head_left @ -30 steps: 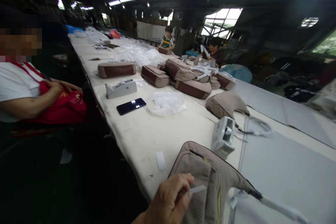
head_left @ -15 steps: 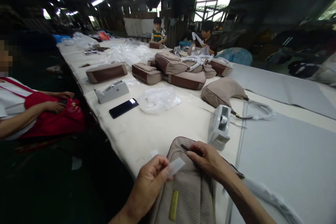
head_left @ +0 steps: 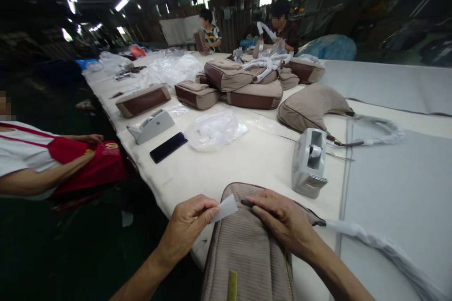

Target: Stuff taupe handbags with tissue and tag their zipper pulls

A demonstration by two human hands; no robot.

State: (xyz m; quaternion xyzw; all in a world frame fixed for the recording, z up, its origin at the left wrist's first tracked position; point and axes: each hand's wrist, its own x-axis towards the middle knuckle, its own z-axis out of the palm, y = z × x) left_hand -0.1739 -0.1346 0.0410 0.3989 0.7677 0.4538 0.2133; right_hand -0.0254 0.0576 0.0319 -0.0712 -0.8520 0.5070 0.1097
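A taupe ribbed bag [head_left: 243,244] lies in front of me, with a gold plate [head_left: 232,286] low on its face and a zipper on its right side. Between the thumb and fingers of my left hand [head_left: 189,225] is a small whitish translucent strip [head_left: 228,208], held over the bag's upper left part. My right hand [head_left: 282,218] rests at the bag's upper right and pinches a dark pull tab [head_left: 247,202]. A wrapped strap [head_left: 374,242] runs off to the right. Beyond the bag stands a grey tape dispenser [head_left: 310,164].
A phone [head_left: 168,147], a second tape dispenser [head_left: 155,125] and a crumpled plastic bag [head_left: 213,130] lie on the white table [head_left: 176,178]. Farther back are piled bags [head_left: 229,75]. A person in a red apron [head_left: 70,150] is at the left; two people are at the far end.
My left hand has moved left with the strip, which now shows more fully. The view has shifted. The far person's brown item is now raised upright.
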